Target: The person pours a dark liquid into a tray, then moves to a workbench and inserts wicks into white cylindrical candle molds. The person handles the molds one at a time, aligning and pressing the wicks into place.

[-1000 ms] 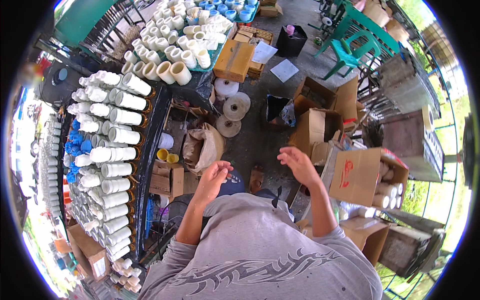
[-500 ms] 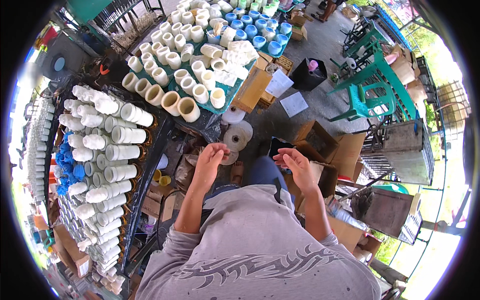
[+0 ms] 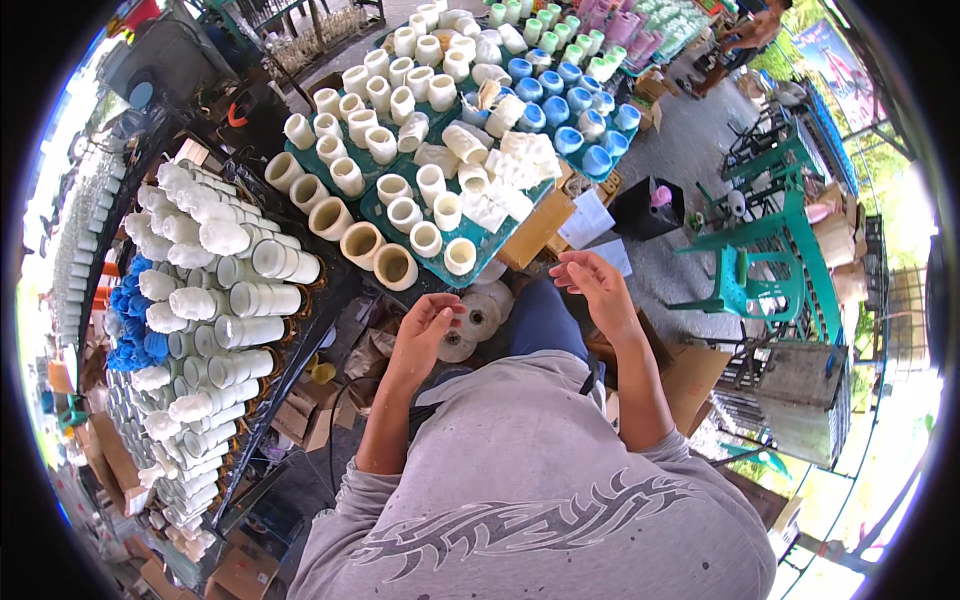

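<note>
My left hand [image 3: 432, 322] is in the air in front of my body, its fingers loosely bent, open and holding nothing. Higher and to the right, my right hand [image 3: 592, 280] is also open, with nothing in it. Beyond them stands a teal table [image 3: 480, 238] crowded with cream cylindrical cups [image 3: 425, 238] and rounded blue pots [image 3: 597, 160]. Crumpled white sheets [image 3: 525, 160] lie near its right corner. Wide tan cylinders [image 3: 395, 266] line its near left edge, closest to my left hand. Neither hand touches any of these.
At left, long rows of stacked white cups [image 3: 250, 332] and a blue bundle [image 3: 138, 318] cover a dark bench. Large spools [image 3: 480, 315] sit low before me. A black bin [image 3: 648, 208], green chair [image 3: 745, 285] and cardboard box [image 3: 690, 380] stand rightward. Another person [image 3: 745, 45] is far off.
The view has shifted forward, so the teal table appears nearer and lower. My right hand is raised a little; my left stays similarly bent. Both remain without anything held.
</note>
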Demonstrator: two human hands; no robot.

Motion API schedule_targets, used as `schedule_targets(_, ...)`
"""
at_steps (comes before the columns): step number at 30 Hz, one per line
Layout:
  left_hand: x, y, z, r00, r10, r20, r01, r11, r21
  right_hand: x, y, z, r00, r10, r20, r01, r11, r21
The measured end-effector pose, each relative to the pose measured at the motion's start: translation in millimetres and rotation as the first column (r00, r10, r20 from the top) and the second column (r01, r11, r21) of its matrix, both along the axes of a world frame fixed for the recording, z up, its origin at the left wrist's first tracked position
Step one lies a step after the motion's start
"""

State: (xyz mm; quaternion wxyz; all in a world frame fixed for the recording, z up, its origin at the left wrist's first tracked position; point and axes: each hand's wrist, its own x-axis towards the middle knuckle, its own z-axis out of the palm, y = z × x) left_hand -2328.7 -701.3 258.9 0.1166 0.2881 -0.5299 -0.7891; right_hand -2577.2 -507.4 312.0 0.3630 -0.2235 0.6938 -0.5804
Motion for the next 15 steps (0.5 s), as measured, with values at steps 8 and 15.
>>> schedule_targets(8, -77.9, -32.6, -17.7, 0.963, 0.269, 0.026, -0.269, 0.963, -0.013, -164.9, -91.7, -38.7, 0.998, 0.037, -0.053, -0.039, 0.998, -0.049)
schedule_targets(15, -163.3, -29.4, 4.9, 0.865, 0.441, 0.238, -0.452, 0.892, -0.008, -298.0, -199.5, -64.5, 0.977, 0.117, -0.178, -0.126, 0.991, -0.041)
